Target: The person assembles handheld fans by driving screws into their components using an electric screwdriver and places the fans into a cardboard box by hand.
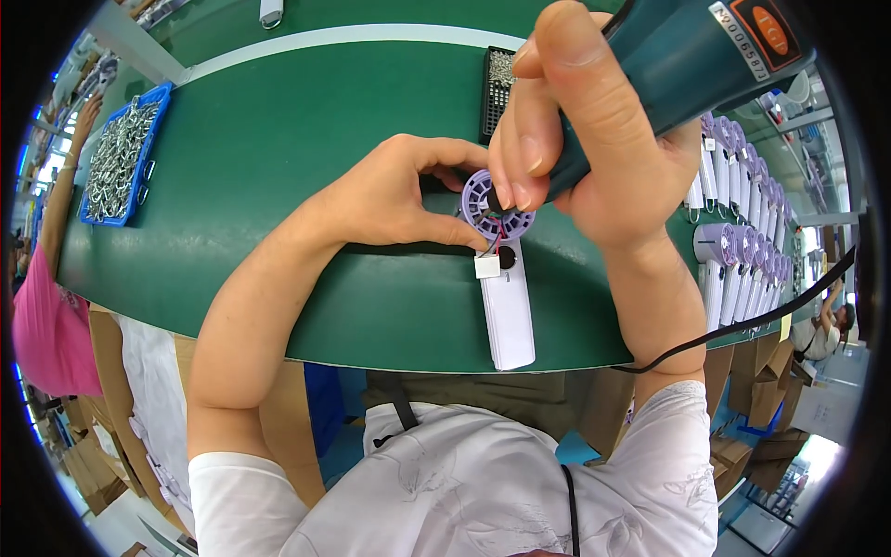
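Observation:
A small handheld fan lies on the green table, with a round purple head point(471, 206) and a white handle point(509, 320) pointing toward me. Its head is uncovered, and thin red and dark wires and a white square tab point(487, 267) show beside it. My left hand point(394, 190) grips the head's left side between thumb and fingers. Over the head, my right hand point(617, 139) is wrapped round a dark teal electric screwdriver point(682, 65). The fingertips of that hand come down close to the fan's centre, and they hide the driver's tip.
A black box point(485, 110) of small screws stands beyond the fan. At the far left is a blue tray point(163, 100) full of metal clips. Rows of purple-and-white fans point(715, 243) stand on the right. A black cord point(752, 322) runs along the right. Another person's arm point(70, 158) reaches in at the left.

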Tool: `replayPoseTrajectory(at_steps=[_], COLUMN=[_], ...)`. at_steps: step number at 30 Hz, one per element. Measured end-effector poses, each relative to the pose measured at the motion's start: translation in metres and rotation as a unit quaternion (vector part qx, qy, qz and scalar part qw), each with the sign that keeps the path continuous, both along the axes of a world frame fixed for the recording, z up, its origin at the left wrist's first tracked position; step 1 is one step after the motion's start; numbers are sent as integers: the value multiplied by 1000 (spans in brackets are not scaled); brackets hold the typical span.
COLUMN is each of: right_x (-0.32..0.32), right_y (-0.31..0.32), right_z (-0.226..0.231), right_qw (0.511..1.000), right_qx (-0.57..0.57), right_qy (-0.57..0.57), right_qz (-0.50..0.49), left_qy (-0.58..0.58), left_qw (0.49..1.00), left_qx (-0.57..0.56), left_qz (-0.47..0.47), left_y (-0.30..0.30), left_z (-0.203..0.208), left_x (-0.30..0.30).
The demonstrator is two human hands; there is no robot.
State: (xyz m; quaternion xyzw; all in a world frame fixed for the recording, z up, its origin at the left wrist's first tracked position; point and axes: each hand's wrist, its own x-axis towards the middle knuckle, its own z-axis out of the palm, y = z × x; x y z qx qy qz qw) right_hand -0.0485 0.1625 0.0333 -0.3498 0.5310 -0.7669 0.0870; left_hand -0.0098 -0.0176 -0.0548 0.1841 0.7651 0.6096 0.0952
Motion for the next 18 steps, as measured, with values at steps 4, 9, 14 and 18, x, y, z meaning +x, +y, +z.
replayPoseTrajectory(at_steps=[4,9,14,18], right_x=[-7,-4,-3,-2], right_y=[-4,-12,-8,-3], right_z=[-12,-30,-30,-23], right_qw=[992,975,991,990], right_qx=[39,23,52,68], right_qy=[122,220,116,98], right_qz=[-10,16,34,71], left_qy=[1,102,61,76], left_qw=[1000,994,998,997], left_qx=[-4,-32,3,0], left_qz=[-17,4,3,-11], left_y=[1,-6,0,-1], left_z=[-1,-13,-6,-17], left_x=[-5,-10,-8,-11])
